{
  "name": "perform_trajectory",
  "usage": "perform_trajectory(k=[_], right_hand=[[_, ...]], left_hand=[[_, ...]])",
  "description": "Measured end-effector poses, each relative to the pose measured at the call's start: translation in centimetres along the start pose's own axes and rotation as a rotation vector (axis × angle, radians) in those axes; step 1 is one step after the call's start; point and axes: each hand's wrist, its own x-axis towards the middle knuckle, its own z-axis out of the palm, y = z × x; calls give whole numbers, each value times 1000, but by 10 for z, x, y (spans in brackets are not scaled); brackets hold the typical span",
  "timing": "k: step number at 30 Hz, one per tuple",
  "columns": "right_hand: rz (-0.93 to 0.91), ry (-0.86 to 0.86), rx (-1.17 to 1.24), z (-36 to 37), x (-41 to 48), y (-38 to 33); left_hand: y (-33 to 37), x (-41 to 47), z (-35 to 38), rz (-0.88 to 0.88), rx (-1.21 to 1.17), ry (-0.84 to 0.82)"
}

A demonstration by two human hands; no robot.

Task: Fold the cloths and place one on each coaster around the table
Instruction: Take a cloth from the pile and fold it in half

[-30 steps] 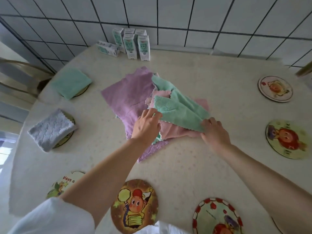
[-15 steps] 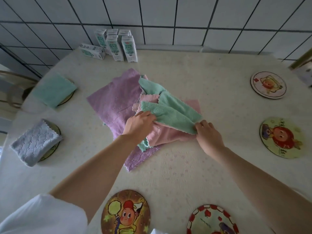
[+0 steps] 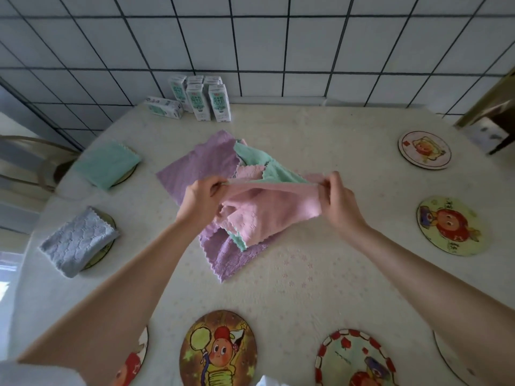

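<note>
My left hand (image 3: 202, 199) and my right hand (image 3: 338, 201) each pinch a top corner of a pink cloth (image 3: 267, 210) and hold it stretched above the pile in the table's middle. Under it lie a green cloth (image 3: 267, 167) and a purple cloth (image 3: 206, 165). A folded green cloth (image 3: 107, 164) covers a coaster at the far left. A folded grey cloth (image 3: 76, 242) covers the coaster (image 3: 106, 246) nearer me. Bare picture coasters lie at the right (image 3: 424, 150) (image 3: 451, 229) and along the near edge (image 3: 218, 349) (image 3: 355, 360).
Several milk cartons (image 3: 207, 100) stand at the back of the table against the tiled wall, one lying on its side (image 3: 164, 107). A chair (image 3: 30, 162) stands at the left. The table (image 3: 320, 274) has a pale flowered cover.
Both hands have let go of the green cloth, taken the pink cloth by its corners and lifted it off the pile. The camera has tilted up a little.
</note>
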Motion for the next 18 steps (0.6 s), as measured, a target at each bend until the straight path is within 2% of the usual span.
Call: perform_trajectory(k=[4,11,15,18], right_hand=[[-73,101,51,1,-1,-45],[-213,175,30,19,9,-128],[-308,197,173,34,2,-188],[-389,265,175,46,-7,-217]], left_hand=[[-5,-10,-32,-30,-34,109],[-20,-24,-115,87,53,286],[-30,-32,-166,151,88,409],[-39,-45,-195,201,110,484]])
